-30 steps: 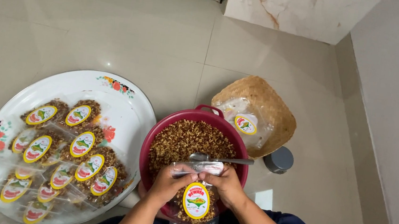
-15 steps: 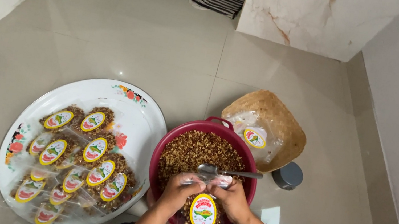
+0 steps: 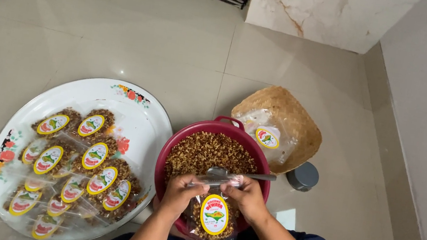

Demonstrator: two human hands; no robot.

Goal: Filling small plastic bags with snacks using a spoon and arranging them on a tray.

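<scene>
Soft, crinkly, light pouch (image 3: 212, 218) over the red bowl (image 3: 175, 142), slippery film; best pinched at the top edge. Left hand (image 3: 181, 191) and right hand (image 3: 248, 198) closed there.

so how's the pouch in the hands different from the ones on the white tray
The held pouch is pinched at its top by the left hand and right hand over the red basin; the tray pouches lie flat and overlapping on the white tray, untouched. It is alone; they are many. All are clear, brown-filled and carry an oval yellow-rimmed label.
</scene>
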